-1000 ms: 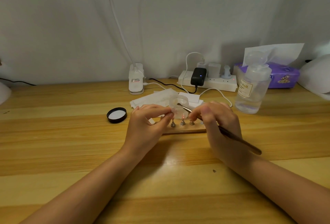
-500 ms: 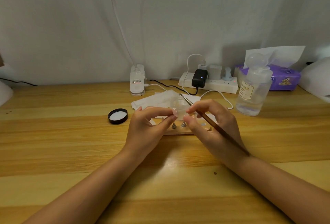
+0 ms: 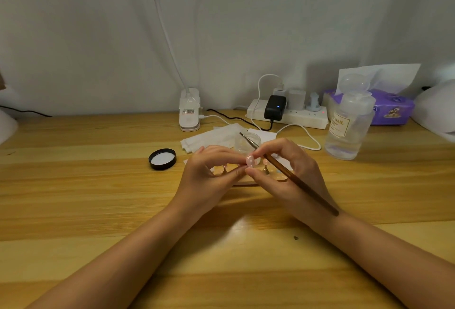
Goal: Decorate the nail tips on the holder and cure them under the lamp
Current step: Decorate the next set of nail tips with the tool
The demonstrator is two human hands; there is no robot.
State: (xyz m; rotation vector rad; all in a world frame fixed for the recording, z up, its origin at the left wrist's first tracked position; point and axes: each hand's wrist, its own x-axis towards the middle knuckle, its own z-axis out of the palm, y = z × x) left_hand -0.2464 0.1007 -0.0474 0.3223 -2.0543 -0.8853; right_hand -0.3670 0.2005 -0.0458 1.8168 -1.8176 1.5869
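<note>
Both hands meet mid-bench above the wooden holder. Left hand curled, fingertips pinching a pink nail tip. Right hand curled round a brush, bristle end pointing at the clear jar behind. Black lid lies left of the hands.

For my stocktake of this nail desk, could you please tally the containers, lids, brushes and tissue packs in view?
Containers: 2, the clear pump bottle and the small clear jar.
Lids: 1, the black lid, lying beside the left hand.
Brushes: 1, the brown brush, held in the right hand.
Tissue packs: 1, the purple tissue pack.
Total: 5.
</note>
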